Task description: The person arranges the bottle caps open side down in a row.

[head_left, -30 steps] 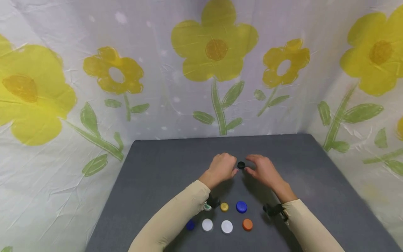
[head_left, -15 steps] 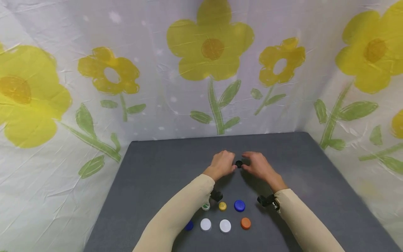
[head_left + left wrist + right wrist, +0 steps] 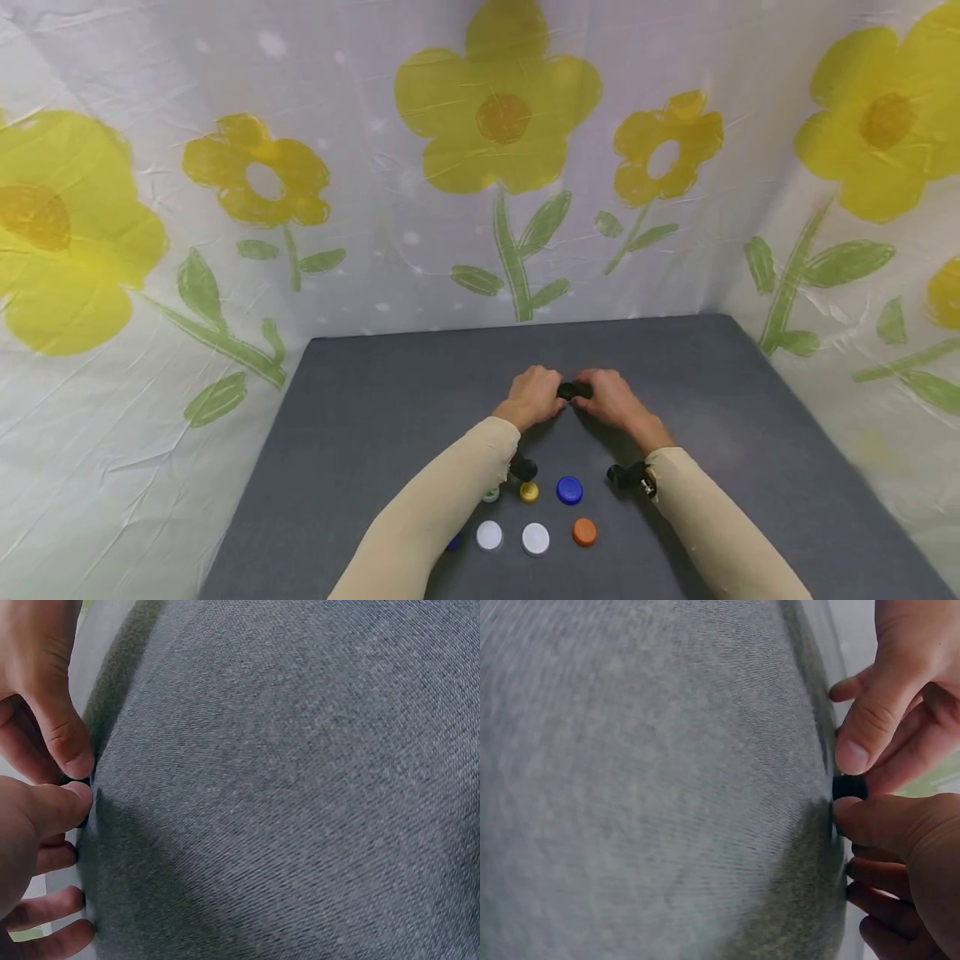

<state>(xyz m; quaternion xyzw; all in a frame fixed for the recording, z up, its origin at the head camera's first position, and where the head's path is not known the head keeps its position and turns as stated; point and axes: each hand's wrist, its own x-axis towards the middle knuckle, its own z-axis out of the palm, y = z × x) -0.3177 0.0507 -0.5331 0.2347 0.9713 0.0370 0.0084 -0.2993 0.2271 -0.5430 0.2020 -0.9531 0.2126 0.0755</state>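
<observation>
Near the back of the grey table, a small black bottle cap (image 3: 567, 391) sits between my two hands. My left hand (image 3: 534, 395) pinches it from the left, thumb in front and fingers behind. From the right, my right hand (image 3: 611, 400) pinches at the same spot, where a dark shape reaches between its thumb and fingers. Whether this is one cap or two, I cannot tell. In the right wrist view the black cap (image 3: 850, 786) shows between both thumbs. Fingers hide most of it in the left wrist view.
Two rows of caps lie nearer on the table (image 3: 360, 433): a yellow cap (image 3: 529, 492), blue cap (image 3: 570, 490), orange cap (image 3: 584, 532) and white caps (image 3: 536, 539). My left sleeve (image 3: 438, 508) partly covers others. A flowered curtain (image 3: 375, 250) hangs behind.
My hands have closed in on the black cap from both sides. The right hand, earlier spread beside it, now pinches. The dark shape between the hands looks wider.
</observation>
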